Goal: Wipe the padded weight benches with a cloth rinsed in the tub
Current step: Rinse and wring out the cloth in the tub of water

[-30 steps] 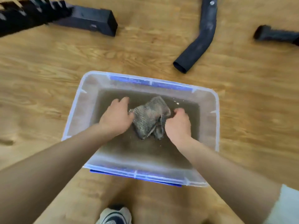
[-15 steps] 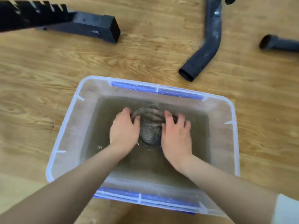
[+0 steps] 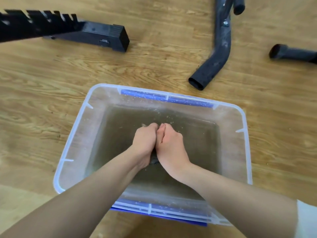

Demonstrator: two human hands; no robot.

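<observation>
Squeezing: left hand (image 3: 145, 140) and right hand (image 3: 169, 143) are pressed side by side over the middle of the tub, touching along the knuckles, with the cloth bunched between them
Left fingers: curled tight, gripping the cloth from its left side
Right fingers: curled inward toward the left hand, gripping the same cloth
Cloth (image 3: 154, 161): almost wholly hidden inside the two fists; only a dark scrap shows in the gap near the wrists, above the water
Tub (image 3: 82, 134): clear plastic, rectangular, standing on the floor, with a blue latch (image 3: 166, 98) on the far rim and another on the near rim
Water (image 3: 120, 134): murky brown, covering the tub's bottom; droplets speckle the far wall; whether the fists dip into it cannot be told
Floor (image 3: 51, 83): light wood-grain boards
Notched black bar (image 3: 34, 26): top left, running into a square black foot (image 3: 106, 36) resting on the floor
Bent black tube (image 3: 216, 62): beyond the tub's far right corner, open end toward the tub
Second black tube (image 3: 291, 53): at the right edge, well apart from the tub
Sleeve (image 3: 307, 219): white, on the right arm at the lower right corner
</observation>
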